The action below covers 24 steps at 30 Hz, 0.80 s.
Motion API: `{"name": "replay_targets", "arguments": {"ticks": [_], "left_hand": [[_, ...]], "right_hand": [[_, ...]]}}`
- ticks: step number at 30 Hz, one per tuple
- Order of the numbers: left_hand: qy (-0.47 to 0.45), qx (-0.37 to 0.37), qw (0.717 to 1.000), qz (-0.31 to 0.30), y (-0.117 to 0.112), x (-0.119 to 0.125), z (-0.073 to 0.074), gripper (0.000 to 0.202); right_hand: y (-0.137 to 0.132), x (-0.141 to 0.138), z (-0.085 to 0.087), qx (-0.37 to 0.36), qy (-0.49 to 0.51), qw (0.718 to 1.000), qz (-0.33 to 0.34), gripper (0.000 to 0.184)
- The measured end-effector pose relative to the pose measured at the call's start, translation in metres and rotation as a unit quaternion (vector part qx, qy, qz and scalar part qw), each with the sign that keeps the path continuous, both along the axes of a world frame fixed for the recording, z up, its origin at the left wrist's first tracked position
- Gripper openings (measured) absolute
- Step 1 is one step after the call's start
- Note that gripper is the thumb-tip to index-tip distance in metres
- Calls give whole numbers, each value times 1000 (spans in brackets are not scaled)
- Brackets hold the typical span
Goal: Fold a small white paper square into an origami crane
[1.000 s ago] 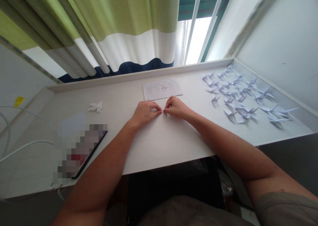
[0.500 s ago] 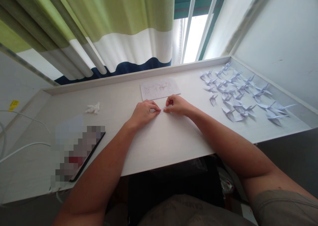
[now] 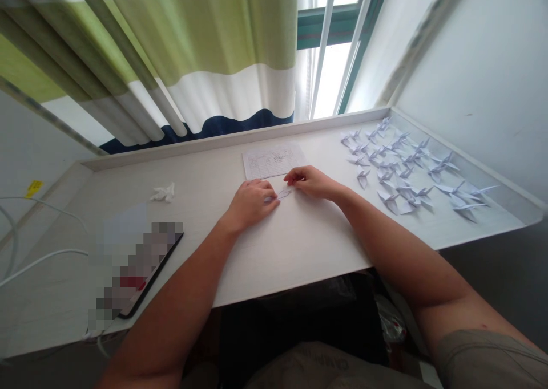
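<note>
A small piece of folded white paper (image 3: 284,193) lies low over the white desk, between my two hands. My left hand (image 3: 254,202) is closed on its left part, thumb in front and fingers curled over it, so much of the paper is hidden. The curled fingers of my right hand (image 3: 312,182) are at the paper's right end, with the thumb near its tip; the exact contact is partly covered. Just behind the hands lies a flat printed sheet or booklet (image 3: 272,159).
Several folded paper cranes (image 3: 402,169) stand at the right of the desk (image 3: 299,252). On the left are a crumpled white tissue (image 3: 162,193), a blurred tablet-like device (image 3: 145,269) and white cables (image 3: 47,254). A raised rim runs along the back, below a curtain (image 3: 214,29).
The fingertips have moved a little apart, and more of the folded paper shows between them. My left hand has turned further over the paper. The whole view has shifted slightly.
</note>
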<state>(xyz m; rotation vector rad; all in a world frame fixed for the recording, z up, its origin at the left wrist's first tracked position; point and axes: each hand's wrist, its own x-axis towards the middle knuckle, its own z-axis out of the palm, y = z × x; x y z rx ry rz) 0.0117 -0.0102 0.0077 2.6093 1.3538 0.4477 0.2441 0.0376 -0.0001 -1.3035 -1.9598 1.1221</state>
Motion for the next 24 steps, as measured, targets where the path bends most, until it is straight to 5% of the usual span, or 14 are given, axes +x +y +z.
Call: {"name": "replay_targets", "arguments": {"ticks": [7,13,19,24], "left_hand": [[-54,12,998,-41,10,-7,-13,20],[-113,-21,993,-11,9,-8,-17,20],[-113,-50,987,99,12,-7,-17,28],[-127,-60,986,88,12,-6,-17,18]], "right_hand": [[-3,1,-2,81,-39,987,132,38],[0,-4,-13,119,-37,985,116,22],[0,-10,-20,162,-61,981,88,24],[-1,-13,-21,193,-112,970,95,22]]}}
